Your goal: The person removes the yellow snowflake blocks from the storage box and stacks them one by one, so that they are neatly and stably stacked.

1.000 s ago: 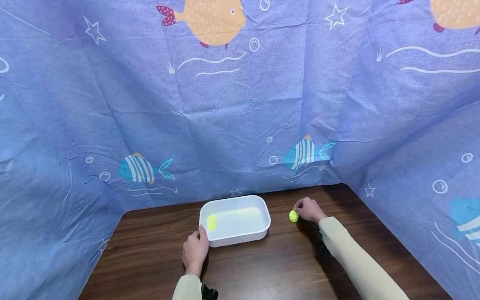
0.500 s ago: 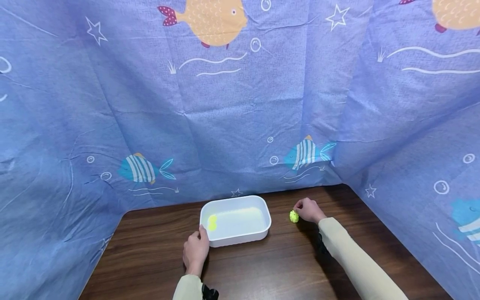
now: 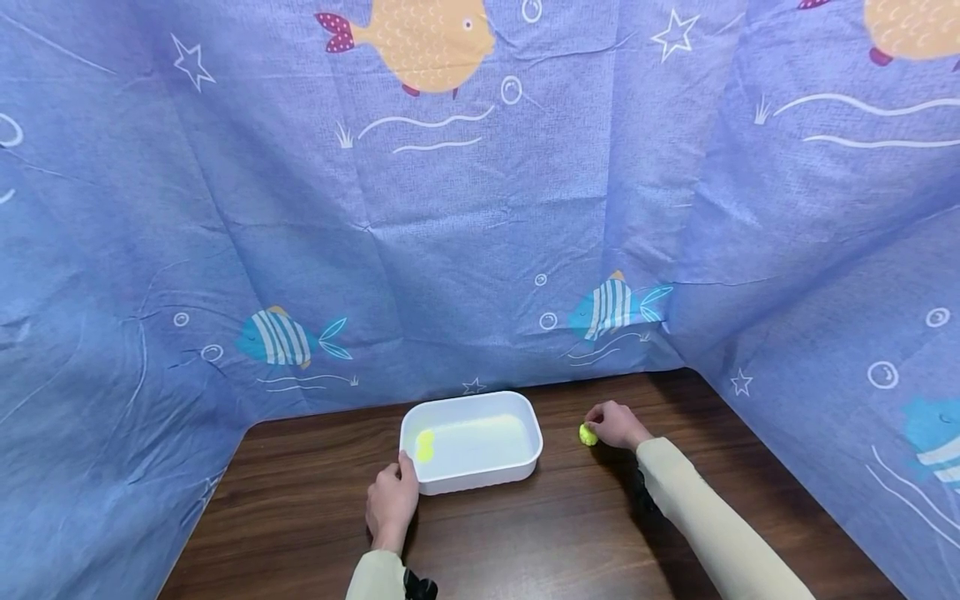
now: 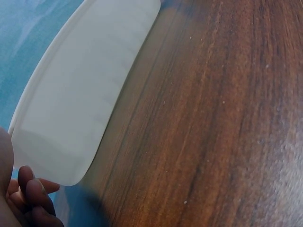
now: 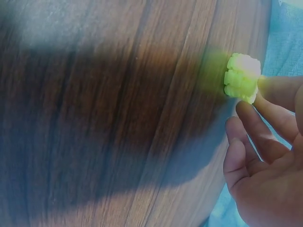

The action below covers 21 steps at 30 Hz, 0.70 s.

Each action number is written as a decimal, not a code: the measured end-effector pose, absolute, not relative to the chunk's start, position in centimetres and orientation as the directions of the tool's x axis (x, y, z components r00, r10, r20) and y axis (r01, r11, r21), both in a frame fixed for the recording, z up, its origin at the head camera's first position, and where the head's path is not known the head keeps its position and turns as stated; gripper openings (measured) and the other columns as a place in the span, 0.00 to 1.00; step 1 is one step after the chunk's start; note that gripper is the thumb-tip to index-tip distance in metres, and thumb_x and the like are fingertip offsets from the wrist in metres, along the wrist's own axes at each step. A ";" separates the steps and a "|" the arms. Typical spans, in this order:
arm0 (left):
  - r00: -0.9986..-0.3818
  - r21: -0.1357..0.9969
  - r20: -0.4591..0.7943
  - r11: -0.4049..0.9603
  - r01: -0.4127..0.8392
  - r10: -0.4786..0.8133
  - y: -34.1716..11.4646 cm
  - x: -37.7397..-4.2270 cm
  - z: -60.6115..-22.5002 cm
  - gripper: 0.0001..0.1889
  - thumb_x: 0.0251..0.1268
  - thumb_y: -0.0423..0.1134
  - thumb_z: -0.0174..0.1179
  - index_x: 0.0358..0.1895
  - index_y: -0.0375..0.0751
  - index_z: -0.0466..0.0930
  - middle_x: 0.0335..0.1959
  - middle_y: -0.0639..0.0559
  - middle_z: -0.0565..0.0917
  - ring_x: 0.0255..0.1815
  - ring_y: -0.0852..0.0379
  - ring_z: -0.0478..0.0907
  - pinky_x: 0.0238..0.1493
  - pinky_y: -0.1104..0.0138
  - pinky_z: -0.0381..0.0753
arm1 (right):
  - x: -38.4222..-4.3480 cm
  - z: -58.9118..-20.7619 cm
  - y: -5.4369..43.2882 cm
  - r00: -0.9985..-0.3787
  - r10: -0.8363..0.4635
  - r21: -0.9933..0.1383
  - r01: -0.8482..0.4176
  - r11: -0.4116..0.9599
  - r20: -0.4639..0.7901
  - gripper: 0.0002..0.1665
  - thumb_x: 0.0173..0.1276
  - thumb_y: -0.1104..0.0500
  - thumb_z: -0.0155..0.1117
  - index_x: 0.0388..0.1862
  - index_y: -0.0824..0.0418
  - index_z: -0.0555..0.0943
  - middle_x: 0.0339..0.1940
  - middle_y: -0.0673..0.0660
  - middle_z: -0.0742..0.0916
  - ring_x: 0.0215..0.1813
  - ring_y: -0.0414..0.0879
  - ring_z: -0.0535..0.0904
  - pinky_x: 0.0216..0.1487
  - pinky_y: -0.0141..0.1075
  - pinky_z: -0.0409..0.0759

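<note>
On the table's right half, my right hand [image 3: 617,425] pinches a small bright yellow-green knobbly piece [image 3: 588,436] between thumb and fingers. The right wrist view shows its lumpy, ridged surface [image 5: 240,78], with the thumb against one side and a fingertip at its lower end. My left hand [image 3: 392,502] grips the near left corner of a white plastic tub [image 3: 480,479], thumb over the rim and fingers against the outer wall. Inside the tub, at its left end, lies more yellow-green stuff [image 3: 425,445].
The dark wooden table [image 3: 540,533] carries the tub near its back edge. A blue fish-print curtain [image 3: 480,250] hangs behind the table and along both sides. Bare wood lies between the tub and my right hand.
My right hand's fingers have shifted slightly down over the yellow-green piece, covering more of its top. The left hand and the tub stay where they were.
</note>
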<state>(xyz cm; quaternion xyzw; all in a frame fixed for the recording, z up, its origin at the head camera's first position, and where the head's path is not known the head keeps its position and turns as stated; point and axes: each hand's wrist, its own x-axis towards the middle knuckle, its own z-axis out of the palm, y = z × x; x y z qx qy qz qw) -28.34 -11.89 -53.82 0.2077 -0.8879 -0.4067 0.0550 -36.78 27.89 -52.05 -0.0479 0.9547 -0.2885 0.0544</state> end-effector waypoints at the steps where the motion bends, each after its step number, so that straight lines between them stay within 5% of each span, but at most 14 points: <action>1: -0.908 0.745 -0.070 0.584 -0.323 -0.413 -11.9 -28.3 -53.8 0.38 0.78 0.63 0.32 0.61 0.34 0.80 0.59 0.30 0.81 0.55 0.29 0.79 0.51 0.41 0.75 | -36.7 -52.0 27.9 -0.989 -0.126 -0.553 -0.062 0.831 -0.079 0.10 0.71 0.62 0.61 0.44 0.66 0.86 0.41 0.58 0.88 0.41 0.48 0.81 0.43 0.43 0.79; 21: -0.908 0.751 -0.058 0.581 -0.313 -0.414 -11.9 -28.2 -53.8 0.36 0.79 0.62 0.33 0.59 0.36 0.83 0.57 0.30 0.82 0.54 0.29 0.80 0.48 0.42 0.76 | -36.4 -51.9 27.5 -0.990 -0.125 -0.537 -0.075 0.841 -0.058 0.09 0.70 0.63 0.62 0.43 0.67 0.85 0.40 0.59 0.88 0.42 0.49 0.81 0.47 0.46 0.79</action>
